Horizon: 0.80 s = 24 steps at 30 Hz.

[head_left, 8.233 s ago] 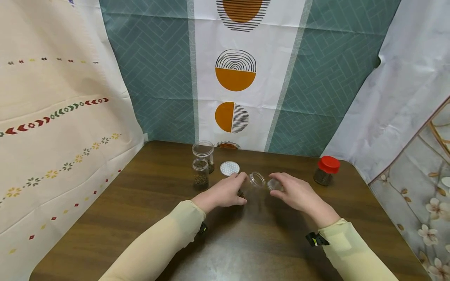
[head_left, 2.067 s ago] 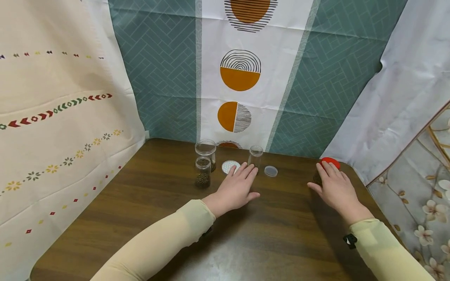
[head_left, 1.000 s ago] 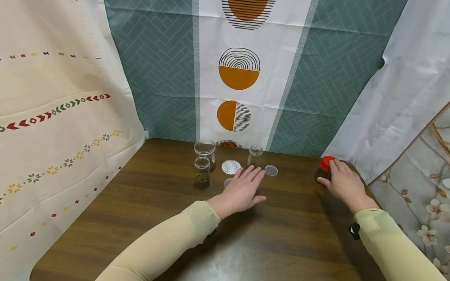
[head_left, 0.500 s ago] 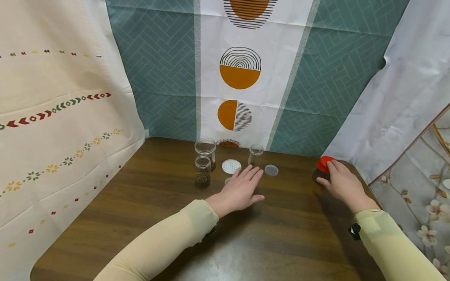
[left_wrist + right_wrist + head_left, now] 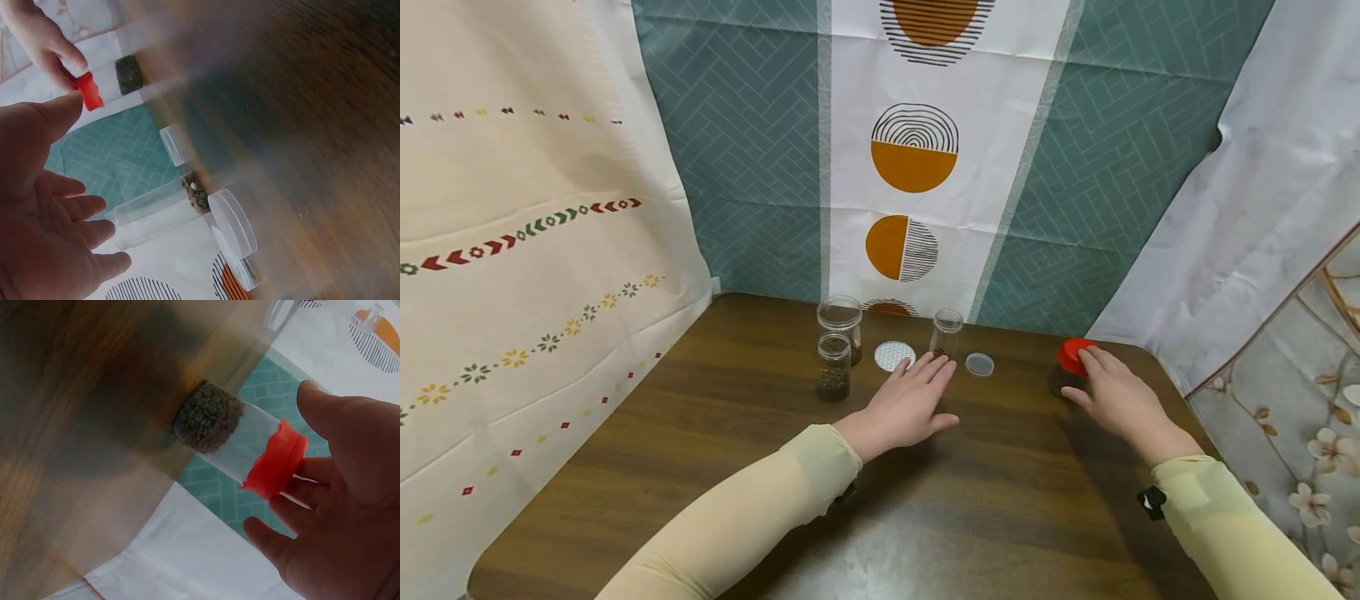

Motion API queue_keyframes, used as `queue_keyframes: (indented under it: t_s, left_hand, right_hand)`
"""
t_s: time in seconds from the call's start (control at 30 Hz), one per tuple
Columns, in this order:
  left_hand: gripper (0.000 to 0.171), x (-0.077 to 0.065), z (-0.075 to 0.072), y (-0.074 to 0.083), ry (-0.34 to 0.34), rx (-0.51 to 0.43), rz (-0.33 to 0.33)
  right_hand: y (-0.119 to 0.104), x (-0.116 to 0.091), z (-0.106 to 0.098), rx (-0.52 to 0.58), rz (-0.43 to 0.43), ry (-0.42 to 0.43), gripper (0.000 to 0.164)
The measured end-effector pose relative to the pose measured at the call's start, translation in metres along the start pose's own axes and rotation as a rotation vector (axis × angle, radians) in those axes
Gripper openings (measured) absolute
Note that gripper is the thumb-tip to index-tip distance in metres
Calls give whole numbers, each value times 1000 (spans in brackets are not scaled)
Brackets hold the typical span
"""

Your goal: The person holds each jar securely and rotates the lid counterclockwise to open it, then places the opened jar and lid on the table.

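Observation:
My right hand is at a clear jar with a red lid on the right of the table. In the right wrist view its fingers touch the far side of the red lid, while the thumb stays apart from the jar, which is part-filled with dark, flat seeds. My left hand hovers palm down with fingers spread and holds nothing. Just beyond its fingertips stands an uncapped clear jar with brown pieces at the bottom, plainer in the left wrist view.
To the left stand a narrow open jar of small seeds and a wide-rimmed clear jar behind it. A white patterned disc and a small clear lid lie on the wooden table. Curtains hang behind.
The right hand came from the middle to the red-lidded jar, which has lately shifted left with it. The left hand let go of its jar, now upright at the back; the small lid lies down.

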<state>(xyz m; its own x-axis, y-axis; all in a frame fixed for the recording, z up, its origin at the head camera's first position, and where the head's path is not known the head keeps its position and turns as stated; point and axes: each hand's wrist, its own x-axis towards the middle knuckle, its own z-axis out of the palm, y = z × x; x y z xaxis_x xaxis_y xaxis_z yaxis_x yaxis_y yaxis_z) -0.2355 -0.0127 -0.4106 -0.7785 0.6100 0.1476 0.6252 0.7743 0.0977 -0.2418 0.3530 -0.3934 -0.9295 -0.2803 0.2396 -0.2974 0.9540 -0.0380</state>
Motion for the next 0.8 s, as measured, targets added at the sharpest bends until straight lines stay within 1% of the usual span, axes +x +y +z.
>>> queue_keyframes:
  t_s: [0.1, 0.2, 0.4, 0.6, 0.8]
  left_hand:
    - [86, -1, -1, -3, 0, -5, -1]
    - [87, -1, -2, -4, -4, -29, -7]
    - [86, 0, -1, -7, -19, -122, -16]
    - [86, -1, 1, -10, -40, -216, -23]
    - [86, -1, 3, -12, -49, -258, -30]
  right_hand:
    - [-6, -2, 1, 11, -20, 16, 78]
    - [-11, -4, 1, 17, -38, 28, 78]
    - [-21, -8, 1, 31, -61, 31, 78]
    - [-31, -10, 0, 47, -74, 3, 79]
    - [-39, -13, 1, 72, -99, 19, 78]
